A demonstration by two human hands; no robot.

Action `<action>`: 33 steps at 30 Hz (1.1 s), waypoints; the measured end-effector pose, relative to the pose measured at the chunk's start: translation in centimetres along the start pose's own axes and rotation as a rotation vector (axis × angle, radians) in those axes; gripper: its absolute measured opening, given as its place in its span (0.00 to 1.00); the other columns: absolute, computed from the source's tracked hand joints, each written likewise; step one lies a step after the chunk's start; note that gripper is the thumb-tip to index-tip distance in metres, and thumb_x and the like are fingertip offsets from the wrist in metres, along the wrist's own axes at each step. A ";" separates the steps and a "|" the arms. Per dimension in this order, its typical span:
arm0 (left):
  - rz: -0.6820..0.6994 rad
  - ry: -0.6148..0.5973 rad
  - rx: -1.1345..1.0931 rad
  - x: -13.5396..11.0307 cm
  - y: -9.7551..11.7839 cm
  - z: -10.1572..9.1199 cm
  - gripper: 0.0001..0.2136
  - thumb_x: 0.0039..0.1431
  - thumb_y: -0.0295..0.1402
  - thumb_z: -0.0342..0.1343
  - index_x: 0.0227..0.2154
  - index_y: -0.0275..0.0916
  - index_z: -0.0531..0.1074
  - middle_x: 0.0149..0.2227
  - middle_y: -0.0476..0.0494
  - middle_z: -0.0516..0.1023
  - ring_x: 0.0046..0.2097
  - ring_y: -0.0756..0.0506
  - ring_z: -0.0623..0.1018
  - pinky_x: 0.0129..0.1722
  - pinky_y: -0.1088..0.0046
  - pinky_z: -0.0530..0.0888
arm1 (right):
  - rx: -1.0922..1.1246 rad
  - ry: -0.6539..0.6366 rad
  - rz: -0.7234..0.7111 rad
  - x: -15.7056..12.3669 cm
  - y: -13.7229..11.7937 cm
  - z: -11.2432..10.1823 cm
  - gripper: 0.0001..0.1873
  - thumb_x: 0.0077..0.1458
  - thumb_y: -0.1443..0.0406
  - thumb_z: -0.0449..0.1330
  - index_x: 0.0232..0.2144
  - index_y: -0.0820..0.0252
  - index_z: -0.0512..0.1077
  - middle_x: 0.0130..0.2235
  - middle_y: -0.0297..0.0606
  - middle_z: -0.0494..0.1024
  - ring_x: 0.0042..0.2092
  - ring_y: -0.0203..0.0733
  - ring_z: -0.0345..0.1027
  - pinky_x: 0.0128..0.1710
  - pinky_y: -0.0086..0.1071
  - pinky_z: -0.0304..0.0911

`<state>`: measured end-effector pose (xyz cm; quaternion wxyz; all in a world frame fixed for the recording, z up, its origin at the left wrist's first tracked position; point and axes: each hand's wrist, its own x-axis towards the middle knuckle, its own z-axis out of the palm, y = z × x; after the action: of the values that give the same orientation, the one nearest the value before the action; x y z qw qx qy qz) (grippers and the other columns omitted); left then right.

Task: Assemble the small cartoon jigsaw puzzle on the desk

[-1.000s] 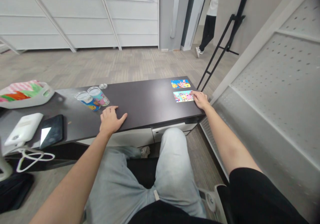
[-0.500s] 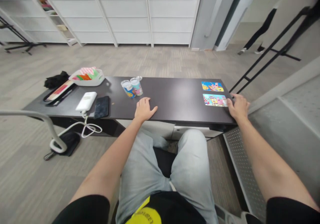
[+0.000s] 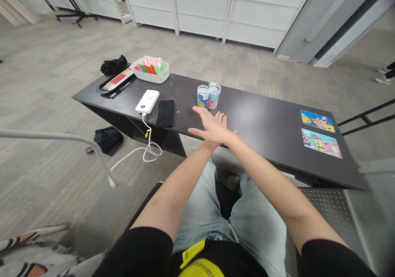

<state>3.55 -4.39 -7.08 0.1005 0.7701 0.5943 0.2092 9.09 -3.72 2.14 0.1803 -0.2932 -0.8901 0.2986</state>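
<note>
My right hand (image 3: 209, 127) is stretched out flat and open, reaching left across the front edge of the dark table (image 3: 262, 116). It lies over my left hand (image 3: 221, 118), of which only some extended fingertips show behind it. Just beyond both hands stand two small clear cups with cartoon prints, one blue and yellow (image 3: 203, 96) and one pink (image 3: 214, 95). Two cartoon picture cards lie at the table's right end, one farther (image 3: 317, 120) and one nearer (image 3: 322, 143), well away from both hands.
A black phone (image 3: 165, 112) and a white power bank (image 3: 147, 101) lie left of the cups, its cable (image 3: 148, 150) dropping to the floor. A white basket (image 3: 151, 69), a black tray (image 3: 115, 82) and a black cloth (image 3: 113, 65) are at the far left. A dark bag (image 3: 106, 139) lies on the floor.
My right hand has left the nearer card and swung left to the middle, over my left hand. The view has turned left and down.
</note>
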 end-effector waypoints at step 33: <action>-0.136 -0.044 -0.122 -0.2 2.5 -1.1 0.45 0.87 0.59 0.70 0.89 0.28 0.75 0.90 0.07 0.66 0.96 0.22 0.55 0.89 0.34 0.60 | -0.156 -0.279 0.420 14.4 -2.4 9.0 0.82 0.74 0.32 0.76 0.98 0.78 0.41 0.99 0.64 0.32 1.00 0.66 0.24 0.97 0.58 0.21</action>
<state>5.21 -5.39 -5.09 0.1742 0.7248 0.6291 0.2205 -7.38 -0.03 -1.08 -0.0332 -0.4406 -0.8462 0.2977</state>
